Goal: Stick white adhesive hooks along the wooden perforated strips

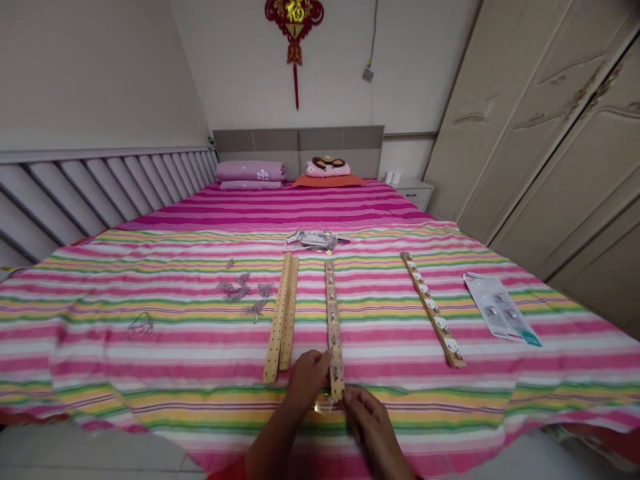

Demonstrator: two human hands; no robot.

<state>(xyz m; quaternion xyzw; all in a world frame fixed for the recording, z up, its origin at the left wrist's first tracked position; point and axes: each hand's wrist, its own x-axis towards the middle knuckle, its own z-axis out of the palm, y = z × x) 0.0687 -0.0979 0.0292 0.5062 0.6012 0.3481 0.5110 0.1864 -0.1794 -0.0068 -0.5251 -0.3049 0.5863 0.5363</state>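
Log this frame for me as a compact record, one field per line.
surface: striped bedspread
left hand: fingers at the middle strip's left edge
right hand: fingers at its near end
left of it: two perforated strips, small plastic packets
right of it: strip with white discs, blister pack

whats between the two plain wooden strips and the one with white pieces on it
The head view shows a third wooden strip, carrying small metal pieces, on the striped cloth, with the left hand and right hand at its near end.
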